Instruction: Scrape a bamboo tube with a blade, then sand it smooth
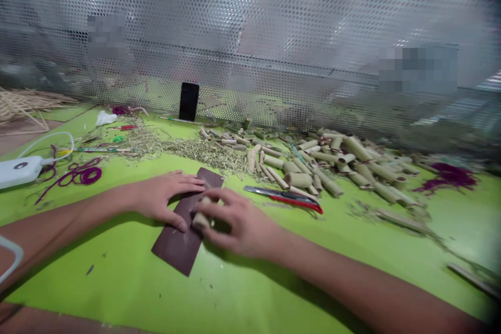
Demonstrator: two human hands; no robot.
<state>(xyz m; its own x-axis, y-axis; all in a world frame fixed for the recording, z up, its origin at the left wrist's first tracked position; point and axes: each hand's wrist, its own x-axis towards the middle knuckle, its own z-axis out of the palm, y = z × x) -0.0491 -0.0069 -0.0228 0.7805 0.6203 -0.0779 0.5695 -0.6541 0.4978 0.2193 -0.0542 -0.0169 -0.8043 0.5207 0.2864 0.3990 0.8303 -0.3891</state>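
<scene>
A dark brown strip of sandpaper (178,250) lies aslant on the green tabletop (129,282). My left hand (166,195) presses flat on its left edge, fingers stretched out and thumb apart. In my right hand (242,222) is a short piece of bamboo (201,221), pinched between thumb and fingers against the sandpaper's right side; the hand is slightly blurred, and the fingers cover part of the piece. Just beyond the right hand rests a red utility knife (287,198) with its blade out.
Cut bamboo tubes (364,162) are heaped at back right, with shavings (203,151) beside them. A phone (189,102) leans against the perforated metal screen (250,36). Purple cord (84,173) and a white device with a cable (21,171) lie at left. Thin sticks (27,102) are piled far left.
</scene>
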